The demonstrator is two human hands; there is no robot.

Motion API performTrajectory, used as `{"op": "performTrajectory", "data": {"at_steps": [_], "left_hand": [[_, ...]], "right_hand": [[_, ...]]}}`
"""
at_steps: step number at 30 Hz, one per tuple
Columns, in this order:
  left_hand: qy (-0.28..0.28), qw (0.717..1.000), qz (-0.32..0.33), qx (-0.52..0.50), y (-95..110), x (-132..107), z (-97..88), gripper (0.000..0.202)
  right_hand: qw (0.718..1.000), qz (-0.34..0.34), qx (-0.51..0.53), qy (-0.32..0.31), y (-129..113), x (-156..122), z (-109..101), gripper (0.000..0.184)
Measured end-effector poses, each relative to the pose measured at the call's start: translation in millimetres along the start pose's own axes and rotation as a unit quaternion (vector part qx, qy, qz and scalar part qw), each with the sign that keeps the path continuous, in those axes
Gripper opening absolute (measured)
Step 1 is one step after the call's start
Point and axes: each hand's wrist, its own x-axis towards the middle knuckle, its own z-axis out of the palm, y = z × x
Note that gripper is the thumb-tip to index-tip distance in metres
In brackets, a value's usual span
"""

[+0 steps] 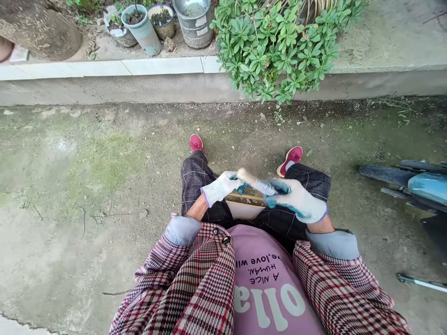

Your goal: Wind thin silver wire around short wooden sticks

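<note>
My left hand (227,184), in a white glove with teal fingertips, is closed over my lap. Whatever it may hold is hidden. My right hand (296,197), gloved alike, grips a blurred short tool with a pale rounded end (247,177) and a silvery shaft (266,187). The pale end points left and lies close to my left fingers; I cannot tell whether they touch. Below the hands, between my thighs, is a white piece with a gold-coloured edge (240,210), partly covered by my hands and legs.
Ahead runs a low tiled ledge (164,66) with potted plants, a metal bucket (194,23) and a leafy bush (268,51). To the right stands a blue wheeled vehicle (426,186), partly in view. A thin bar (422,282) lies at lower right. My feet rest on mossy concrete.
</note>
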Motion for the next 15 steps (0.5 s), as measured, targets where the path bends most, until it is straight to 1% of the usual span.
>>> {"op": "performTrajectory", "data": {"at_steps": [2,3,4,5,7,9,11,12,13,15], "left_hand": [[-0.022,0.999,0.009,-0.023,1.0,-2.0,1.9,0.014],[-0.036,0.999,0.013,-0.038,1.5,-3.3,3.0,0.016],[-0.049,0.997,0.014,-0.05,2.1,-4.7,4.1,0.017],[-0.057,0.997,0.011,-0.056,2.6,-6.1,5.2,0.018],[-0.062,0.997,-0.001,-0.036,3.3,-8.8,6.3,0.022],[-0.053,0.998,0.002,0.034,3.5,-10.9,5.4,0.023],[-0.035,0.993,0.018,0.11,3.1,-12.0,2.5,0.022],[-0.025,0.989,0.026,0.142,2.8,-12.1,0.6,0.022],[-0.016,0.986,0.03,0.165,2.5,-11.9,-1.3,0.021],[-0.011,0.982,0.032,0.184,1.9,-11.1,-4.5,0.019]], "right_hand": [[0.993,0.007,0.055,0.105,0.4,10.3,7.1,0.057],[0.987,0.001,0.068,0.147,2.7,16.8,9.4,0.059],[0.982,-0.008,0.055,0.18,6.2,23.4,10.6,0.059],[0.979,-0.018,0.018,0.203,10.5,29.7,10.7,0.058],[0.971,-0.029,-0.085,0.222,20.0,39.0,8.5,0.052],[0.96,-0.016,-0.206,0.191,27.8,41.2,5.0,0.05],[0.94,0.004,-0.316,0.126,31.9,36.1,1.6,0.052],[0.925,0.01,-0.369,0.089,32.4,31.4,0.0,0.051],[0.912,0.012,-0.408,0.05,31.7,25.8,-1.7,0.048],[0.902,0.009,-0.431,-0.013,28.0,14.0,-5.5,0.037]]}}
